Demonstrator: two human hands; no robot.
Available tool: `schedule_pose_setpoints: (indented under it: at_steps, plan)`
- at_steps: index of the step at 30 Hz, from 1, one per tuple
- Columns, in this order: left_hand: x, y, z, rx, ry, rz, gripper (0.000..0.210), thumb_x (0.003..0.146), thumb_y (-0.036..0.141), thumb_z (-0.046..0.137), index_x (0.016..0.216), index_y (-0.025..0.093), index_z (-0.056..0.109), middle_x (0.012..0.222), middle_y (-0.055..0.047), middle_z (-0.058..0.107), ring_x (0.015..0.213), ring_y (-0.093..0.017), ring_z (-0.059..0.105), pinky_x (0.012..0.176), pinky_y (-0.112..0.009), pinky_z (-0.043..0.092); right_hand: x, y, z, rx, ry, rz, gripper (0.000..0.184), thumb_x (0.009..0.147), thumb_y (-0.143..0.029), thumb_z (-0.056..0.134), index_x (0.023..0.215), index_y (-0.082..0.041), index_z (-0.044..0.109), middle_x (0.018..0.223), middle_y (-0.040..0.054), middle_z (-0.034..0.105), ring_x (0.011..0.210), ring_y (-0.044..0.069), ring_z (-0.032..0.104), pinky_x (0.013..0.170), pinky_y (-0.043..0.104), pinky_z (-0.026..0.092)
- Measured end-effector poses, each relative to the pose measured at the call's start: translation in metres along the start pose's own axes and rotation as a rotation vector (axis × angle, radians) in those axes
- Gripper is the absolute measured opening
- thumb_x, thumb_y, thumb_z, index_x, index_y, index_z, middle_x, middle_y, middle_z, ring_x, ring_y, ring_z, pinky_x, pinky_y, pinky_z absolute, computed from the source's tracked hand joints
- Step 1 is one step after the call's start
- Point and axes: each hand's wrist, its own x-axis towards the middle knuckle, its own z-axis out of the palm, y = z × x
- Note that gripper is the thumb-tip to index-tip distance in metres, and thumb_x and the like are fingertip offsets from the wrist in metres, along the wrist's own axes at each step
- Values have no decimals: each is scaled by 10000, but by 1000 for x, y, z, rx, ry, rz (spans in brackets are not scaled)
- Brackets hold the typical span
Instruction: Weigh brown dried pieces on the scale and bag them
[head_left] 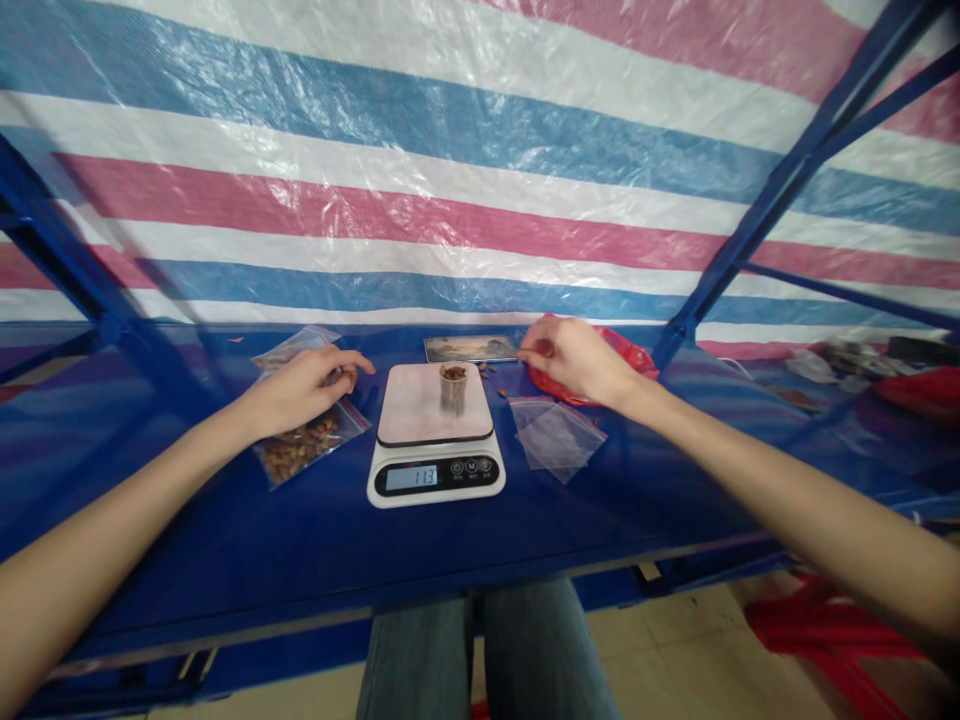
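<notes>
at the left side of the blue metal table (pixel 315 550), the left hand (pixel 304 390) rests over a clear plastic zip bag (pixel 304 450) of brown oval nuts, its index finger extended and its other fingers loosely curled, not gripping. to the right stands a white rectangular digital scale (pixel 435 478), its display reading 11.3. on the scale's platform, toward the rear right, a small silver cylindrical metal cup (pixel 453 394) stands upright, filled with brown nuts. behind it lies a dark rectangular picture card (pixel 469 348); loose brown nuts (pixel 502 392) lie just beside the scale. farther right, flat clear plastic bags (pixel 555 440) overlap. the right hand (pixel 574 357) is positioned over a crumpled red plastic bag (pixel 636 358), fingertips drawn together; whether they hold anything cannot be determined.
</notes>
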Motion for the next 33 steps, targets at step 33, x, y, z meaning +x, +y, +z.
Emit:
schedule_pose_setpoints:
  at_steps: [33]
  plan:
    - [-1,3,1,58,-6,20,363,925,261,451,1175,199,706,878,-36,724,866,-221,655,831,-350,482,18,-69,46,611,-5,-91,401,796,-272,883,1179,-212,780,1167,77,788,974,232,731,902,377,559]
